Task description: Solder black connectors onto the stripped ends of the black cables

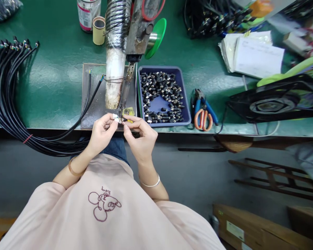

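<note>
Below the tip of a mounted soldering iron [129, 78], my two hands meet at the bench's front edge. My left hand [102, 133] is closed in a pinch, with white coverings on its fingertips; the tiny piece there is too small to name. My right hand [142, 139] also pinches close beside it, with something thin at its fingertips that I cannot make out. Just beyond the fingers lies a yellow sponge-like piece [128, 111]. To the right, a blue tray [186, 104] holds many small black connectors [161, 83] with metal pins. Two black cables [94, 93] with stripped ends rest on a dark board [87, 113].
A thick bundle of black cables [5, 90] hangs over the edge at left. A foil-wrapped duct [116, 41] comes down beside the iron. Right of the tray lie cutters [203, 109], papers [258, 55] and a fan [271, 100]. A green solder spool [156, 40] stands behind.
</note>
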The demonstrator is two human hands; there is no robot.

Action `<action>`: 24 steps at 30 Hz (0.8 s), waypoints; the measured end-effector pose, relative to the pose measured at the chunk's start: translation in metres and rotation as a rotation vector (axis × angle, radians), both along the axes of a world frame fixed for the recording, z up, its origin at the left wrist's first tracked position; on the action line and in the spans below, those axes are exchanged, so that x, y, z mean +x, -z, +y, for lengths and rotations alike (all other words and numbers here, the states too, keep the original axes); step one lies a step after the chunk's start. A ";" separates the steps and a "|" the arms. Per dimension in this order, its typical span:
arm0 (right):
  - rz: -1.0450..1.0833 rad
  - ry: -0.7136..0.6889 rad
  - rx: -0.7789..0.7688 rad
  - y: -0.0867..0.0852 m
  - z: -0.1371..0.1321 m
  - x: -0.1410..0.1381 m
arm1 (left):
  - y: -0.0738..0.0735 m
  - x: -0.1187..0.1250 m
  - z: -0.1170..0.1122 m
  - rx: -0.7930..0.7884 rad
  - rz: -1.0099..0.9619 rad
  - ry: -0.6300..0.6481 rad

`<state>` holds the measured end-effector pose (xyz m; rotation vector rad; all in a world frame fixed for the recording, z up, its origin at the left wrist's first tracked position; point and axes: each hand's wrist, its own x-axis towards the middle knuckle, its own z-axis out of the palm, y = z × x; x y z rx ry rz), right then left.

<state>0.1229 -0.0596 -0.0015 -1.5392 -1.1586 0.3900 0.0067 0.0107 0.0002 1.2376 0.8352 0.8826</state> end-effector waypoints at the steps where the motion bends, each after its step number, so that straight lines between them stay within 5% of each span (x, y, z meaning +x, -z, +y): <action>1: 0.000 -0.004 0.006 -0.001 0.001 0.000 | -0.001 0.000 0.000 0.000 0.005 0.003; 24: -0.187 -0.006 0.087 -0.012 0.008 0.001 | -0.005 0.002 0.003 0.146 0.056 -0.053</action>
